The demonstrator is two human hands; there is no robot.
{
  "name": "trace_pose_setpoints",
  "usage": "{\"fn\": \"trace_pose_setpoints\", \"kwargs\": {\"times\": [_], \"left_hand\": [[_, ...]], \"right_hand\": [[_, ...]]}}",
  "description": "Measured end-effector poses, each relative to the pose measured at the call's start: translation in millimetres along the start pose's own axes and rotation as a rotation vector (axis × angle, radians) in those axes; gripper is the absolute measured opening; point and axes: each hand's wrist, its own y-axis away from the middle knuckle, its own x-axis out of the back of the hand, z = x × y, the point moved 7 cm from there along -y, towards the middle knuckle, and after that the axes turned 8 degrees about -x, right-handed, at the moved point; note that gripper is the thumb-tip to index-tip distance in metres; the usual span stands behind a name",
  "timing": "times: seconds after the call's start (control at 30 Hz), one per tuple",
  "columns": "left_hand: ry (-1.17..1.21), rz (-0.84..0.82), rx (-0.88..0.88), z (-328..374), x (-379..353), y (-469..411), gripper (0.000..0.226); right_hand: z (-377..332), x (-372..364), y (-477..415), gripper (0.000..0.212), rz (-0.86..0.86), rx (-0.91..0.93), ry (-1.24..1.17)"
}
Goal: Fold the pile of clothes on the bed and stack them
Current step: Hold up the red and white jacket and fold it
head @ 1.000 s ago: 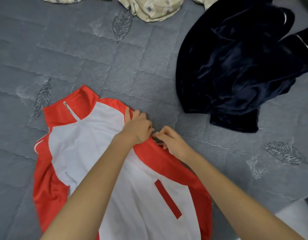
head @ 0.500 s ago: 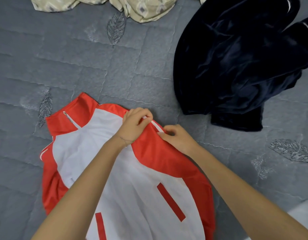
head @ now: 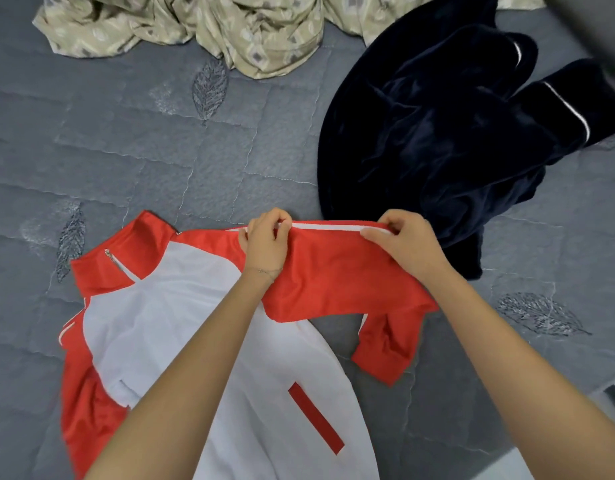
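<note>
The red-and-white zip-front jacket lies flat on the grey quilted bedspread. Its 1 raised red sleeve is stretched taut. The left hand pinches the top edge near the shoulder, and the right hand pinches it farther out. Step in hand: sleeve fold. Next move, probably: lay the sleeve across the white body without wrinkling. The crumpled navy velvet garment and beige patterned cloth lie beyond.

Hem of your jacket is cut by the bottom edge; beige cloth runs off top, navy garment off right.
</note>
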Motion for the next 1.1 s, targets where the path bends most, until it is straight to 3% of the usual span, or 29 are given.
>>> {"fn": "trace_pose_setpoints", "kwargs": {"times": [0.07,0.2,0.27,0.4,0.67,0.83,1.0,1.1], "left_hand": [[-0.045,-0.129,-0.059,19.3,-17.7,1.2,0.012],[-0.029,-0.342,-0.278,70.7,-44.2,-0.4,0.021],[0.043,-0.281,-0.314,79.9,-43.4,-8.2,0.015],[0.212,-0.165,-0.186,74.9,-40.8,-19.6,0.008],[0.386,0.179,0.097,35.8,-18.3,-40.8,0.018],[0.302,0.180,0.059,28.4,-13.0,-35.2,0.010],[0.186,0.348,-0.126,44.4,18.3,-2.4,0.015],[0.401,0.195,-0.067,48.9,9.5,28.2,0.014]], "right_hand": [[-10.2,7.7,-1.4,0.025,0.021,0.032,-0.019],[-25.2,2.4,-0.9,0.021,-0.083,0.085,0.026],[-24.4,5.4,-1.5,0.021,-0.133,0.082,0.051],[-6.2,18.8,-0.6,0.028,-0.248,0.007,0.133],[36.5,64.2,8.0,0.038,-0.193,-0.058,0.328],[38.2,74.5,11.9,0.050,-0.190,-0.045,0.298],[7.2,50.5,23.4,0.050,-0.241,-0.078,0.119],[-8.6,26.0,26.3,0.047,-0.207,-0.093,0.215]]}}
